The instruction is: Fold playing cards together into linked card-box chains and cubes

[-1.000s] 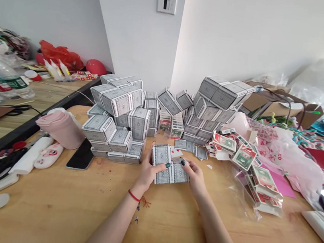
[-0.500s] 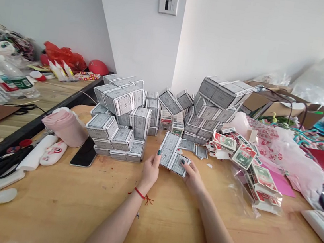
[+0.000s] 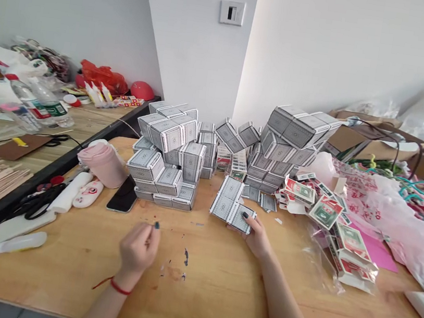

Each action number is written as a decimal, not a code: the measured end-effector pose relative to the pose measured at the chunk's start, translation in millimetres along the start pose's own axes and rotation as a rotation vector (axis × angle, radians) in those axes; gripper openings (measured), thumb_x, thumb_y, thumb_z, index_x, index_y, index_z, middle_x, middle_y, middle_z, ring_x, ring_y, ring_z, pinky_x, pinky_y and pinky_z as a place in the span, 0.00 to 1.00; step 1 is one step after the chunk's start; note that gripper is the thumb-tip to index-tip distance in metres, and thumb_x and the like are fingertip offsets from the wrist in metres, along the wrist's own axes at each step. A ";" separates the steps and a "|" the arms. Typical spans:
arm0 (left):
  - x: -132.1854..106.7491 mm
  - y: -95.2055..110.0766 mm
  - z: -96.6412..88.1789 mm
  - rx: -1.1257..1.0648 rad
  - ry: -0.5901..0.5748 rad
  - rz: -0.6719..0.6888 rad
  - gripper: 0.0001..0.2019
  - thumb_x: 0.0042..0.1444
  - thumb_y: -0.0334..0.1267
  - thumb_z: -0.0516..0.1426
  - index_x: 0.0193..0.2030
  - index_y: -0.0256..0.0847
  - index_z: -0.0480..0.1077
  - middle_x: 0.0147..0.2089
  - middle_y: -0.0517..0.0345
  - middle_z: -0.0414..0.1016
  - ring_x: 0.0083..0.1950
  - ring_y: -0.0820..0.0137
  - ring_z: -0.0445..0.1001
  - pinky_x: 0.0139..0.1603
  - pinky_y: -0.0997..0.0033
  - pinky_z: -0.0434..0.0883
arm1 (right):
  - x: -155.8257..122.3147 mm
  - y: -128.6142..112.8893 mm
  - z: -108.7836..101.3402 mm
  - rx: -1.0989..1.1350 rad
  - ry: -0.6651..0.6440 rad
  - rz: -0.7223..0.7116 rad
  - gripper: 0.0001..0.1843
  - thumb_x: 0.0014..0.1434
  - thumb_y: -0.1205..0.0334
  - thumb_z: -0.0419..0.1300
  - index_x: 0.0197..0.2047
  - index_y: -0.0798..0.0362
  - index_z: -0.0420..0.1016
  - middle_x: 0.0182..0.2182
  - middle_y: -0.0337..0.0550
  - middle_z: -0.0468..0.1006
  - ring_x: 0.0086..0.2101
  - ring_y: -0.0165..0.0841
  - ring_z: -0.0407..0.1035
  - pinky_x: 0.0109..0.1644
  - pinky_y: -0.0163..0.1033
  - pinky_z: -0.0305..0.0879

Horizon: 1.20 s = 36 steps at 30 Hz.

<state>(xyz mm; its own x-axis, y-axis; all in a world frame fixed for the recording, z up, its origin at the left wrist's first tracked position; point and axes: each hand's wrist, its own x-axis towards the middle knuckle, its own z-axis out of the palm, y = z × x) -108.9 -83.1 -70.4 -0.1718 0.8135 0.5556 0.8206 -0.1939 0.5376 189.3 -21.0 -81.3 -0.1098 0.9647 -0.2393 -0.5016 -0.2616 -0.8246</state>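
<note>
My right hand grips a joined playing-card block by its lower right part, thumb on top. The block is L-shaped, grey-white with patterned card backs, and tilted above the table. My left hand, with a red string bracelet at the wrist, is closed in a loose fist over the table at left of centre; nothing shows in it. Behind the hands stand stacked card blocks on the left and on the right. Two more joined card blocks stand between the stacks.
Opened card boxes and plastic wrap lie to the right. On the left are a phone, a pink roll, a glue bottle and black scissors. Dark scraps lie on the table.
My left hand has let go of the card block and moved left and nearer to me, closing into a fist. My right hand still holds the block. The view has swung slightly left.
</note>
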 end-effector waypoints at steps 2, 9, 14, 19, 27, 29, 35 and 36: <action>4.1 -29.6 -14.0 0.307 -0.003 0.008 0.14 0.55 0.39 0.51 0.21 0.40 0.66 0.24 0.52 0.68 0.31 0.63 0.67 0.37 0.65 0.63 | 0.2 0.3 0.5 -0.011 -0.006 0.006 0.21 0.42 0.52 0.66 0.39 0.50 0.72 0.39 0.44 0.78 0.41 0.44 0.71 0.42 0.50 0.69; 21.6 -45.5 -8.8 0.586 -0.160 -0.157 0.27 0.58 0.44 0.46 0.62 0.32 0.52 0.59 0.37 0.61 0.63 0.47 0.50 0.59 0.36 0.43 | 1.1 2.8 -2.2 -0.053 -0.006 0.028 0.21 0.43 0.50 0.65 0.41 0.48 0.72 0.42 0.45 0.77 0.42 0.42 0.71 0.41 0.47 0.70; 22.2 -45.5 -8.0 0.552 -0.153 -0.189 0.26 0.58 0.45 0.47 0.61 0.36 0.54 0.62 0.40 0.58 0.65 0.47 0.46 0.59 0.33 0.38 | 1.7 4.9 -4.3 -0.062 0.004 0.037 0.21 0.43 0.50 0.65 0.41 0.49 0.71 0.42 0.43 0.77 0.41 0.42 0.72 0.40 0.46 0.70; 13.3 -34.7 -8.8 0.178 -0.053 -0.051 0.17 0.55 0.41 0.51 0.51 0.43 0.64 0.53 0.48 0.68 0.58 0.55 0.61 0.60 0.46 0.54 | 0.1 6.3 -4.0 -0.054 0.014 0.015 0.21 0.44 0.50 0.65 0.41 0.48 0.72 0.42 0.43 0.77 0.43 0.43 0.70 0.40 0.45 0.69; -2.0 69.9 42.1 -0.963 -0.514 -0.567 0.29 0.55 0.48 0.52 0.63 0.52 0.47 0.63 0.47 0.54 0.46 0.62 0.72 0.39 0.60 0.74 | -5.3 3.9 -2.7 -0.078 0.008 -0.004 0.27 0.43 0.50 0.64 0.47 0.48 0.70 0.43 0.43 0.75 0.43 0.43 0.69 0.41 0.44 0.67; 6.9 87.7 57.1 -1.084 -0.570 -0.598 0.34 0.55 0.48 0.53 0.65 0.53 0.40 0.64 0.46 0.53 0.50 0.63 0.70 0.39 0.62 0.75 | -6.7 3.5 -2.7 -0.078 -0.004 -0.001 0.29 0.43 0.52 0.64 0.50 0.46 0.67 0.42 0.42 0.75 0.40 0.41 0.70 0.39 0.44 0.67; 20.6 102.2 91.9 -1.030 -0.631 -0.626 0.33 0.54 0.54 0.52 0.64 0.50 0.46 0.56 0.47 0.65 0.34 0.67 0.74 0.24 0.69 0.73 | -12.6 1.3 4.6 -0.019 -0.041 -0.015 0.32 0.44 0.55 0.66 0.53 0.41 0.62 0.47 0.42 0.72 0.41 0.41 0.70 0.39 0.46 0.69; 19.3 102.9 95.4 -1.029 -0.646 -0.644 0.34 0.54 0.55 0.51 0.64 0.50 0.45 0.54 0.48 0.68 0.29 0.69 0.73 0.21 0.69 0.72 | -13.8 0.4 5.9 -0.025 -0.046 -0.015 0.32 0.44 0.55 0.66 0.53 0.41 0.61 0.48 0.42 0.71 0.41 0.42 0.70 0.38 0.46 0.69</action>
<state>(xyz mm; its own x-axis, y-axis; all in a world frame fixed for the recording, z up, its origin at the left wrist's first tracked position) 24.2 -35.0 -64.8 0.1499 0.9667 -0.2073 -0.1255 0.2266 0.9659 185.6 -34.2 -75.4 -0.1420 0.9687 -0.2038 -0.4817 -0.2475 -0.8407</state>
